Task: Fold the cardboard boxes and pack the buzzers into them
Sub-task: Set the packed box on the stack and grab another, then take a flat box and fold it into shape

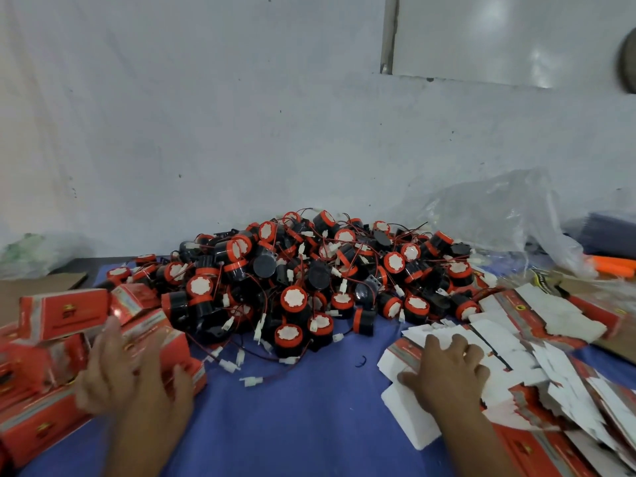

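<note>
While the buzzers (309,277) lay heaped at the middle of the table (303,425), black and red with thin wires and white plugs tangled among them, the person's hands were on the cartons at either side. The left hand (127,370), blurred, was spread with straight fingers over the folded boxes (62,315), a loose pile of red cartons at the left edge, just beside the heap. The right hand (447,370) lay palm down on the flat boxes (499,335), an untidy stack with white insides up at the right; its fingers were apart and relaxed on the card, the thumb out to the near side. A clear plastic bag (499,215) sat crumpled behind that stack, against the white wall (206,132).
</note>
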Tool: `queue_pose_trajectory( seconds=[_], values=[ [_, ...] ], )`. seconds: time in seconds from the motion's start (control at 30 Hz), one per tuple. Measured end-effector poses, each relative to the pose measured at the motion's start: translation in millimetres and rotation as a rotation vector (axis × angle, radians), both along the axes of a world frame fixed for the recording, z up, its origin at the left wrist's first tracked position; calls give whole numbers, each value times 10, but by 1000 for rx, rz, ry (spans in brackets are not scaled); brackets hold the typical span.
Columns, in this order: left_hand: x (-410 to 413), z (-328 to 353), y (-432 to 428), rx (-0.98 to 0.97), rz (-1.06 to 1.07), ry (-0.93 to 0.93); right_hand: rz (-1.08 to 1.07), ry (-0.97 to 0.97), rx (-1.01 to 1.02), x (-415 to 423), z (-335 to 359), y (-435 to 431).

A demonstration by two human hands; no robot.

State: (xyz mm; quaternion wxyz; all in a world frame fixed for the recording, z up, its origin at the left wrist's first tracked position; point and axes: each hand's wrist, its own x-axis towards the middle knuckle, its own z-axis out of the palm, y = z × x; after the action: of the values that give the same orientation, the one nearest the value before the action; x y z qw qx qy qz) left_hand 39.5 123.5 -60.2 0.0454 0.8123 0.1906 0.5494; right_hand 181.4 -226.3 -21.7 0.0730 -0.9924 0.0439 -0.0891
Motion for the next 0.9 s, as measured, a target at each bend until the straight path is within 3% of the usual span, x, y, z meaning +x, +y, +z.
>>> queue_pose_trajectory(
  seconds=[0.2, 0.3, 0.43, 0.6, 0.73, 0.9],
  values=[
    [111, 13, -494, 212, -459, 111, -104, 80, 16, 77, 73, -144],
    [162, -40, -636, 246, -575, 212, -190, -36, 100, 123, 104, -224],
    [145, -51, -658, 186, -603, 309, -94, -263, 405, 153, 124, -214],
    [98, -80, -681, 137, -612, 394, 16, -405, 665, 65, 143, -47],
    [109, -133, -626, 97, -631, 486, 78, -330, 917, 54, 147, 72],
    [184, -179, -619, -137, -667, 488, 153, -150, 1226, 68, -1, 193]
  ],
)
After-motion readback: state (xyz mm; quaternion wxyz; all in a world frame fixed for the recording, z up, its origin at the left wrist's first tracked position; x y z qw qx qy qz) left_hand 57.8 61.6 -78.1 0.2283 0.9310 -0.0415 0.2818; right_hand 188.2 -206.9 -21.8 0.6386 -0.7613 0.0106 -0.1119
